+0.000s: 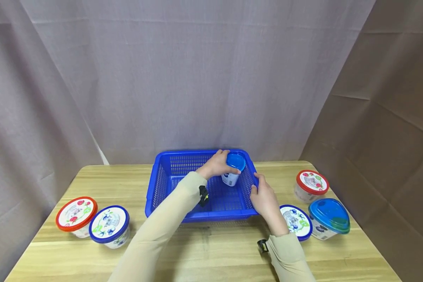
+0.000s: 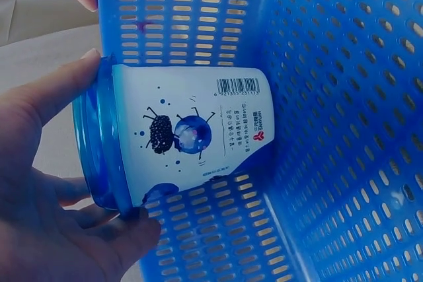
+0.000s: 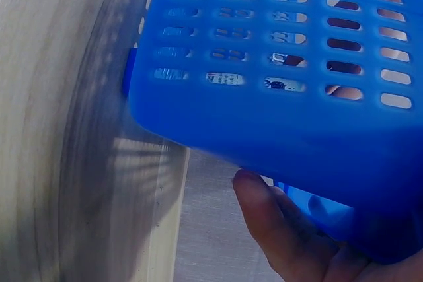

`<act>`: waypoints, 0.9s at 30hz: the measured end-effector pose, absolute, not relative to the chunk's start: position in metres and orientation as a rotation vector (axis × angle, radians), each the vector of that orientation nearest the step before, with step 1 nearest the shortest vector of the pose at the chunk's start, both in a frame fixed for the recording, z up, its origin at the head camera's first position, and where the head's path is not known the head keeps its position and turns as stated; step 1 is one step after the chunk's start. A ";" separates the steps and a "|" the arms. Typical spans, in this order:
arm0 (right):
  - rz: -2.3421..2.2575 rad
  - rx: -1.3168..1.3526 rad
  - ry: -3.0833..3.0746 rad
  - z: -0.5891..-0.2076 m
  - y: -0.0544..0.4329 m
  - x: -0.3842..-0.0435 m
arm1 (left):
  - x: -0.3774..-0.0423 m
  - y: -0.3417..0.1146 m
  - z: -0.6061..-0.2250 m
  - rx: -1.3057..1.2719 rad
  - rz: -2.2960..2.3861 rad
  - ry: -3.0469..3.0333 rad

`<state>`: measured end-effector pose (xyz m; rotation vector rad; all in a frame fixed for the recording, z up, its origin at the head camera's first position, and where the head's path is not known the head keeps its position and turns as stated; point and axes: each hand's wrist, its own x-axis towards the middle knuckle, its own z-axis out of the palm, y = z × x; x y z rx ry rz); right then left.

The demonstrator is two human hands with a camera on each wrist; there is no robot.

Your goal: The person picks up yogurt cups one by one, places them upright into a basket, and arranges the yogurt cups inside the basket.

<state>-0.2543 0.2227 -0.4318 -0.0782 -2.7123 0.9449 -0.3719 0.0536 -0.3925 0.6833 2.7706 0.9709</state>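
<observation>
A blue plastic basket [image 1: 218, 215] with slotted walls stands at the back of the table. Inside its right end is a white yogurt tub [image 1: 230, 179] with a blue lid. My left hand [image 1: 219, 163] grips this tub around the lid, thumb on one side and fingers on the other. The left wrist view shows the tub's printed side [image 2: 192, 130], with berries and a barcode, against the slotted wall. My right hand [image 1: 265, 197] holds the basket's right rim. In the right wrist view its thumb [image 3: 254, 203] lies against the rim; its other fingers are partly hidden.
On the wooden table [image 1: 211, 250], a red-lidded tub [image 1: 76, 213] and a blue-rimmed tub [image 1: 109, 225] sit left. To the right are another red-lidded tub [image 1: 311, 185], a blue-rimmed tub [image 1: 296, 221] partly behind my right arm, and a blue-lidded tub [image 1: 329, 217]. A grey curtain [image 1: 211, 78] hangs behind.
</observation>
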 end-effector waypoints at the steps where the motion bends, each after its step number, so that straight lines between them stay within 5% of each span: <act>1: 0.943 -0.078 -2.712 -0.432 0.223 -0.254 | -0.371 0.054 -0.392 0.684 0.971 2.770; 27: 0.934 -0.040 -2.709 -0.432 0.224 -0.267 | -0.378 0.042 -0.369 0.769 0.953 2.845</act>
